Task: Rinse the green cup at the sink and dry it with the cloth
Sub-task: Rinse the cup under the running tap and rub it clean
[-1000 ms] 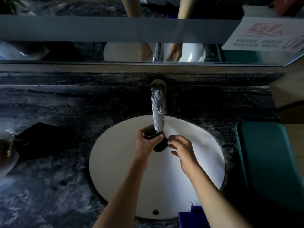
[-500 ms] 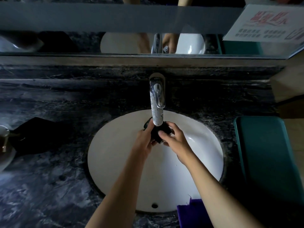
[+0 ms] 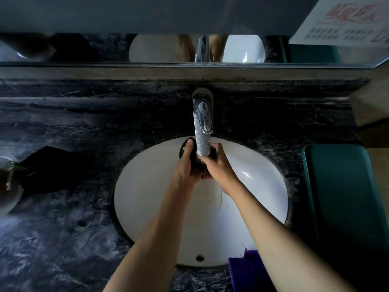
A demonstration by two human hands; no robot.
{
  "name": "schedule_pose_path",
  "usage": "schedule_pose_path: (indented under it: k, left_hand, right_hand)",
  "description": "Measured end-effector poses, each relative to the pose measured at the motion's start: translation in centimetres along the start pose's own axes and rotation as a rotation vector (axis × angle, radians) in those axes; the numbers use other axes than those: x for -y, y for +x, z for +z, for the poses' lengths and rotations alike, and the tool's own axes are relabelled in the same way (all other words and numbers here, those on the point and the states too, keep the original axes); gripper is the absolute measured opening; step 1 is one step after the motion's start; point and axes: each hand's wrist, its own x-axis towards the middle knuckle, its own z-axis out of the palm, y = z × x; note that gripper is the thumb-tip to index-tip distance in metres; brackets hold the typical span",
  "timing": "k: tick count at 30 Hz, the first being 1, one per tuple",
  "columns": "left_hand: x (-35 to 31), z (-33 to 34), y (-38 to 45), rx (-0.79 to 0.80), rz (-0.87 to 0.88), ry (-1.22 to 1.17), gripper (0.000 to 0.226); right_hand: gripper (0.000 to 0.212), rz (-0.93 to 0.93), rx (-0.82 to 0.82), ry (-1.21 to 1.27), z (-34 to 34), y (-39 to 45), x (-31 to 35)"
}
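1. We see the cup [image 3: 185, 149], dark in this light, clasped between both hands under the faucet [image 3: 202, 131], over the sink [image 3: 147, 203].
2. Left hand [image 3: 186, 165] and right hand [image 3: 217, 164] each grip it, forearms converging from the near side.

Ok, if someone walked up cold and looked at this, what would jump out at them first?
Most likely the two hands, left hand and right hand, meeting under the chrome faucet and wrapped around a dark cup, at the back of the white oval sink. Next, the purple cloth at the sink's near edge, and the teal block on the dark marble counter to the right.
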Motion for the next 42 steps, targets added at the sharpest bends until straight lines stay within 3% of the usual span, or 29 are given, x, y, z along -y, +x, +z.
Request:
schedule_pose_path:
  k: [3, 5, 8, 10, 12, 16, 18, 20, 23, 25, 28, 30, 34, 36, 38, 42]
  left_hand:
    - [0.9, -0.6, 0.2, 0.048, 0.010, -0.082, 0.066]
    - [1.6, -1.0, 0.6, -0.002, -0.010, -0.081, 0.061]
    - [2.3, -1.2, 1.2, -0.180, -0.002, -0.010, 0.063]
    - [2.6, -0.9, 1.3, -0.186, 0.099, 0.018, 0.047]
    - [2.7, -0.5, 0.9, -0.174, 0.077, 0.020, 0.038]
    - [3.0, -0.7, 0.5, -0.120, -0.024, -0.125, 0.049]
    - [3.4, -0.7, 0.6, -0.192, 0.017, -0.128, 0.053]
    - [3.7, -0.5, 0.4, -0.265, 0.097, -0.089, 0.043]
    - [3.7, -0.9, 0.6, -0.214, 0.211, 0.033, 0.037]
    - [3.0, -1.1, 0.7, -0.182, 0.210, 0.028, 0.037]
    - [2.5, -0.9, 0.6, -0.046, 0.082, -0.143, 0.053]
    - [2.1, -0.9, 0.4, -0.011, 0.079, -0.104, 0.062]
    - [1.5, -1.2, 0.6, -0.167, 0.192, 0.171, 0.042]
    - [1.8, -1.2, 0.8, -0.249, 0.234, 0.305, 0.042]
    - [2.4, -1.3, 0.7, -0.265, 0.282, 0.342, 0.057]
    - [3.0, -1.3, 0.5, -0.339, 0.287, 0.202, 0.064]
  right_hand:
    - [0.052, 0.213, -0.025, 0.016, 0.6, 0.0, 0.3]
    - [0.050, 0.257, -0.053, 0.003, 0.9, 0.1, 0.1]
    - [0.036, 0.059, -0.084, -0.110, 1.3, -0.1, -0.8]
    - [0.031, -0.029, -0.100, -0.136, 1.5, -0.6, -1.2]
    - [0.033, 0.061, -0.159, -0.071, 1.5, -0.4, -0.9]
    - [0.040, 0.234, -0.157, 0.099, 1.4, 0.1, -0.4]
    - [0.038, 0.199, -0.140, 0.081, 1.5, -0.6, -0.7]
    - [0.032, 0.055, -0.166, -0.056, 2.1, -1.5, -1.5]
    - [0.034, -0.090, -0.228, -0.150, 3.0, -1.9, -2.0]
    - [0.029, -0.042, -0.230, -0.102, 3.1, -1.4, -1.3]
    - [0.053, 0.016, -0.253, -0.113, 2.5, -1.0, -0.5]
    - [0.067, 0.020, -0.272, -0.146, 2.0, -0.9, -0.5]
    - [0.033, 0.009, -0.178, -0.181, 1.7, -0.5, 0.0]
    - [0.034, -0.019, -0.125, -0.219, 1.8, -0.5, 0.0]
    - [0.039, 0.042, -0.132, -0.170, 2.0, -0.4, -0.2]
    - [0.040, 0.137, -0.204, -0.146, 2.1, -0.1, -0.9]
